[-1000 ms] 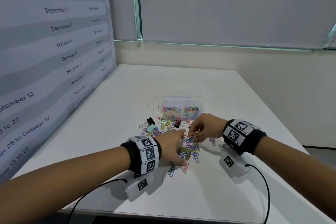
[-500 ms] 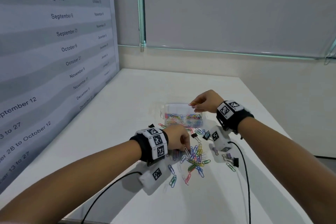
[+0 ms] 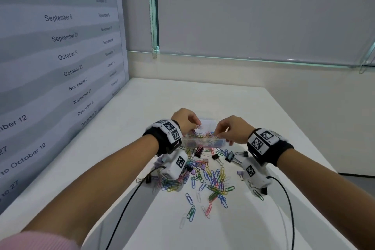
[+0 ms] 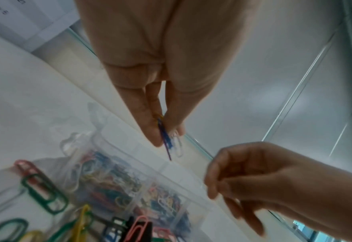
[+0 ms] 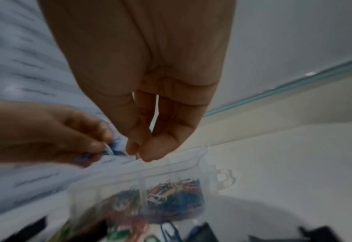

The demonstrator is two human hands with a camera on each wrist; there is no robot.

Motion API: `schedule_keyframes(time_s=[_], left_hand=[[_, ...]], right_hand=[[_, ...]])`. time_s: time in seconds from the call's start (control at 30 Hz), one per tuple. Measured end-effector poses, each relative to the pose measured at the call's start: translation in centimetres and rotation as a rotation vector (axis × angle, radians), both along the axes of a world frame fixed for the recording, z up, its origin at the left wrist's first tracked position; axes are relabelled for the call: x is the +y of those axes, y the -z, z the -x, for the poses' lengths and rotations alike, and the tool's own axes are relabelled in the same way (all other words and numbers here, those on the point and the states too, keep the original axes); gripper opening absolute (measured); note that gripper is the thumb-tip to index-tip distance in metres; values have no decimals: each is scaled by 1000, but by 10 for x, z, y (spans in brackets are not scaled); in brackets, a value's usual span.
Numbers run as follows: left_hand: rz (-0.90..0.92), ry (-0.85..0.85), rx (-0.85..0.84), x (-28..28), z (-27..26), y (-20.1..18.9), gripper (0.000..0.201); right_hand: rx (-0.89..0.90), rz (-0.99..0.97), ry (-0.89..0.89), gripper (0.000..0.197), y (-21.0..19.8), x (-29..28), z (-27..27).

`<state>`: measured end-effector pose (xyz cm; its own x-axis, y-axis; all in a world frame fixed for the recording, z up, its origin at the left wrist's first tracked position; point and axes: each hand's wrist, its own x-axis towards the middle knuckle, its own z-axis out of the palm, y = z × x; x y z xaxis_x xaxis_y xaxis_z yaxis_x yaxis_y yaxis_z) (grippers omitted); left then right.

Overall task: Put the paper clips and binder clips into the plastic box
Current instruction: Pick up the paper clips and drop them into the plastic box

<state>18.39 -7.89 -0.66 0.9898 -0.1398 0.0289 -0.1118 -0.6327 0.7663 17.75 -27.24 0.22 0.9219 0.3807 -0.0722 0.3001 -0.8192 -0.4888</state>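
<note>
A clear plastic box (image 3: pixel 203 142) (image 4: pixel 150 176) (image 5: pixel 109 180) with dividers holds coloured paper clips. My left hand (image 3: pixel 197 126) (image 4: pixel 166 135) hovers over its far left part and pinches several paper clips (image 4: pixel 168 140) between thumb and fingers. My right hand (image 3: pixel 220 133) (image 5: pixel 140 152) hangs over the box's right part, fingers loosely curled, with nothing visible between them. Loose paper clips (image 3: pixel 211 176) lie in a pile in front of the box. Black binder clips (image 3: pixel 230 156) lie among them.
The white table (image 3: pixel 203 97) meets a wall chart (image 3: pixel 60 46) with dates on the left. Its right edge (image 3: pixel 304 138) drops off. Black cables (image 3: pixel 125 209) run from both wrist cameras toward the near edge.
My left hand has lifted from the pile with paper clips and moved over the box. The right hand stays over the box, and the clips it held are no longer seen.
</note>
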Motion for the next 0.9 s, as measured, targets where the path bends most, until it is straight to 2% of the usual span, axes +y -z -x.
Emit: schedule_keyframes(time_s=[0.1, 0.17, 0.27, 0.33, 0.4, 0.47, 0.57, 0.7, 0.8, 0.9], left_hand=[[-42, -21, 17, 0, -1, 3, 25], [-51, 6, 35, 1, 1, 3, 26], [-83, 53, 16, 6, 9, 2, 25], [-154, 107, -19, 8, 20, -1, 19], [-254, 198, -5, 8, 38, -5, 15], [-355, 330, 91, 7, 60, -6, 19], [-577, 516, 236, 6, 92, 3, 45], [-746, 607, 221, 5, 120, 17, 74], [-755, 600, 205, 7, 130, 26, 76], [-704, 561, 212, 6, 132, 30, 64]], right_hand=[[-74, 207, -158, 16, -1, -2, 26], [-30, 279, -261, 17, 2, -3, 43], [80, 305, -368, 52, 13, -6, 64], [84, 344, -439, 73, 23, -7, 75], [79, 401, -489, 80, 32, -5, 84], [77, 388, -488, 72, 35, -2, 90], [80, 276, -491, 40, 34, 0, 95], [109, 214, -480, 17, 30, -1, 95], [115, 112, -412, 15, 24, -3, 88], [142, 70, -325, 16, 15, -7, 74]])
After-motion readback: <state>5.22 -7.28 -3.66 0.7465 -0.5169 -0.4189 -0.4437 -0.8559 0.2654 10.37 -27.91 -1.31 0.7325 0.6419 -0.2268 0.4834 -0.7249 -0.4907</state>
